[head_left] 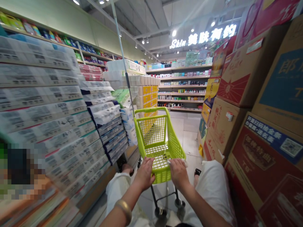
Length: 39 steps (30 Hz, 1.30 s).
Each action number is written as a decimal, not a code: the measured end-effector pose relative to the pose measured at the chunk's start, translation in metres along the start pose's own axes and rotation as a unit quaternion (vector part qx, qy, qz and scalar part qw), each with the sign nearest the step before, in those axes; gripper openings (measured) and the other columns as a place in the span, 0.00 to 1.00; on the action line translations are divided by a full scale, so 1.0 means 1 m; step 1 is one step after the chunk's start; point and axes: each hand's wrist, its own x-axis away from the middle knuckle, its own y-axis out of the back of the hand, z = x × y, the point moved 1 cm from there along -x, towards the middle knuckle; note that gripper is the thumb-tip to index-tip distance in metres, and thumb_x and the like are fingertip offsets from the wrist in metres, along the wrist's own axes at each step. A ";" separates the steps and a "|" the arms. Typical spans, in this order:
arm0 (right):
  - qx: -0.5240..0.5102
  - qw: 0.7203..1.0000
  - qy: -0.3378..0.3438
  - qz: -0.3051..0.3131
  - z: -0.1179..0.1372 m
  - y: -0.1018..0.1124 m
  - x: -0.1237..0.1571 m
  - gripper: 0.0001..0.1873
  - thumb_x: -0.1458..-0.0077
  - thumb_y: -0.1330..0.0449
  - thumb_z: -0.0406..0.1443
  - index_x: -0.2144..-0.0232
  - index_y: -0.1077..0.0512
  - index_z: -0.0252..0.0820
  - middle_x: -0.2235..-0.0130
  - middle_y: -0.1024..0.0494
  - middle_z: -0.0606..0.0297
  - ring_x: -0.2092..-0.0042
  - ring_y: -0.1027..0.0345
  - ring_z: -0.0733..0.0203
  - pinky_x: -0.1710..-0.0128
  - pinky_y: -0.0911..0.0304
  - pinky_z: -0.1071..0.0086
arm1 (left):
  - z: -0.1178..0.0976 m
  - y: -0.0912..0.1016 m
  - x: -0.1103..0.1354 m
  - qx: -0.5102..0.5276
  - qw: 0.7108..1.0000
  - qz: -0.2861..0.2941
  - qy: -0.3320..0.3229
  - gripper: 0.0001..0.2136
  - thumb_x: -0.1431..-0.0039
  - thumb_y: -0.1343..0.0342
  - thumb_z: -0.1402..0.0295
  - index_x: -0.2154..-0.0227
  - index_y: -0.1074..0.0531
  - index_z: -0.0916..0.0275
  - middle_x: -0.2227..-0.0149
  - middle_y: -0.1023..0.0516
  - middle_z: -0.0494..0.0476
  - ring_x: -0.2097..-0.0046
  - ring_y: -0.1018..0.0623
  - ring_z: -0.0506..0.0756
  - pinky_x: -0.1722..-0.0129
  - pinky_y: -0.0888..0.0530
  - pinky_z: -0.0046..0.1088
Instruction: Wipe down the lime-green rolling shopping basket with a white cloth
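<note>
Head view looks down a narrow shop aisle, and both of the person's hands rest on the near rim of a lime-green shopping cart (159, 138). Left hand (145, 174) lies palm down over the cart's back edge with the fingers curled over it, gripping the rim; a gold bangle (124, 209) sits on that forearm. Right hand (178, 172) grips the same rim just beside the left, and a scrap of something white shows under its fingertips, too small to tell what. The cart's mesh basket stands straight ahead between the hands, on a black frame with wheels (161, 210) on the pale tiled floor (187, 132). A thin metal pole (123, 56) rises from the cart's far left corner towards the ceiling.

Close on the left, shelves are packed with stacked packs of tissue paper (59, 126). On the right, cardboard cartons (248, 104) with red and blue printing are piled high, near the cart. White trouser legs (213, 186) show below the arms. At the aisle's far end stand shelves of small bottles (182, 91) under a lit white sign (203, 37).
</note>
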 end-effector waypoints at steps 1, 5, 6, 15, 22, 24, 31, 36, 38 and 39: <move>-0.016 1.000 0.019 0.009 0.015 -0.007 0.000 0.11 0.42 0.50 0.27 0.62 0.29 0.43 0.64 0.26 0.61 0.59 0.37 0.56 0.53 0.45 0.64 | 0.000 0.000 -0.001 -0.002 1.000 0.002 0.001 0.35 0.57 0.47 0.75 0.41 0.47 0.64 0.46 0.31 0.66 0.40 0.35 0.63 0.38 0.39 0.52; -0.051 0.995 0.075 0.048 0.051 -0.020 -0.003 0.08 0.42 0.46 0.30 0.61 0.29 0.45 0.63 0.26 0.64 0.58 0.37 0.58 0.53 0.45 0.65 | 0.003 0.003 -0.005 -0.013 1.000 0.011 0.001 0.33 0.56 0.48 0.74 0.43 0.44 0.66 0.47 0.31 0.67 0.41 0.34 0.64 0.38 0.39 0.52; -0.050 0.994 0.082 0.055 0.048 -0.018 -0.005 0.08 0.42 0.46 0.31 0.60 0.29 0.45 0.62 0.25 0.64 0.58 0.36 0.58 0.53 0.45 0.65 | 0.004 0.005 -0.006 -0.014 1.000 0.014 0.001 0.33 0.56 0.48 0.74 0.43 0.44 0.65 0.47 0.31 0.66 0.41 0.34 0.64 0.38 0.39 0.52; -0.013 1.000 -0.002 0.000 -0.020 0.009 -0.006 0.12 0.39 0.51 0.30 0.60 0.29 0.43 0.61 0.25 0.60 0.54 0.37 0.55 0.45 0.47 0.60 | 0.016 0.008 -0.012 -0.011 1.000 0.007 0.024 0.33 0.58 0.47 0.74 0.44 0.42 0.66 0.47 0.30 0.65 0.41 0.35 0.63 0.37 0.40 0.50; -0.080 0.995 0.055 0.027 0.047 -0.022 -0.008 0.13 0.41 0.48 0.30 0.54 0.31 0.43 0.57 0.25 0.61 0.53 0.37 0.57 0.44 0.48 0.61 | 0.018 0.003 -0.014 -0.020 0.999 -0.001 0.027 0.32 0.57 0.47 0.74 0.44 0.42 0.67 0.48 0.30 0.67 0.41 0.34 0.64 0.39 0.38 0.53; -0.080 0.994 0.067 0.033 0.037 -0.017 -0.009 0.14 0.40 0.48 0.30 0.53 0.31 0.44 0.56 0.24 0.62 0.52 0.36 0.58 0.44 0.47 0.62 | 0.018 0.004 -0.014 -0.020 0.999 0.003 0.031 0.32 0.57 0.47 0.74 0.44 0.43 0.67 0.48 0.30 0.66 0.41 0.35 0.64 0.39 0.38 0.52; -0.060 0.998 -0.021 0.004 -0.024 0.013 -0.004 0.15 0.37 0.53 0.30 0.53 0.31 0.43 0.56 0.25 0.60 0.49 0.36 0.57 0.41 0.50 0.58 | 0.007 0.007 -0.017 0.011 0.999 0.006 0.029 0.32 0.57 0.47 0.75 0.44 0.44 0.64 0.50 0.30 0.62 0.41 0.35 0.63 0.37 0.40 0.52; -0.098 0.994 -0.022 0.051 0.024 -0.009 -0.004 0.15 0.39 0.52 0.30 0.53 0.31 0.43 0.56 0.25 0.60 0.49 0.37 0.57 0.41 0.50 0.58 | 0.004 0.002 -0.014 0.033 0.999 -0.010 0.042 0.31 0.54 0.48 0.73 0.43 0.45 0.65 0.51 0.30 0.63 0.42 0.35 0.63 0.38 0.41 0.53; -0.119 0.990 0.003 0.072 0.045 -0.017 -0.006 0.16 0.40 0.51 0.30 0.52 0.31 0.43 0.55 0.25 0.60 0.49 0.37 0.57 0.42 0.49 0.58 | 0.004 0.002 -0.013 0.039 0.998 -0.006 0.039 0.31 0.52 0.48 0.71 0.42 0.45 0.65 0.50 0.30 0.64 0.42 0.35 0.63 0.38 0.41 0.53; -0.127 0.989 0.012 0.080 0.051 -0.019 -0.007 0.16 0.40 0.51 0.30 0.51 0.32 0.43 0.55 0.25 0.60 0.49 0.37 0.57 0.42 0.49 0.59 | 0.004 0.003 -0.012 0.040 0.999 -0.001 0.037 0.31 0.51 0.49 0.70 0.42 0.46 0.66 0.50 0.30 0.65 0.42 0.35 0.64 0.38 0.41 0.53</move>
